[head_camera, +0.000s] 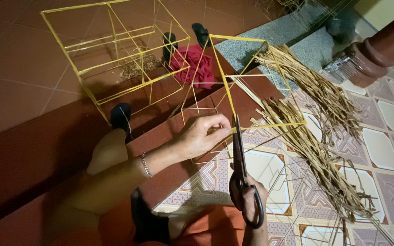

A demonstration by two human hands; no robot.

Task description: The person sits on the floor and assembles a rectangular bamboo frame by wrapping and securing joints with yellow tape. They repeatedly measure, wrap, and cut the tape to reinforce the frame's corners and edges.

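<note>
My left hand (200, 135) pinches a thin yellow stick at the lower edge of a yellow stick frame (226, 77) that stands on the step edge. My right hand (251, 205) holds black scissors (240, 168) by the handles, blades pointing up and closed against the stick just right of my left fingertips. A silver bracelet (146, 165) circles my left wrist.
A larger yellow stick frame (115, 50) stands on the red floor at the back left. Bundles of dry straw strips (315, 136) lie on the patterned tiles at the right. A red cloth (194, 64) and dark sandals (121, 116) lie near the frames. A brown pillar base (370, 59) rises at the far right.
</note>
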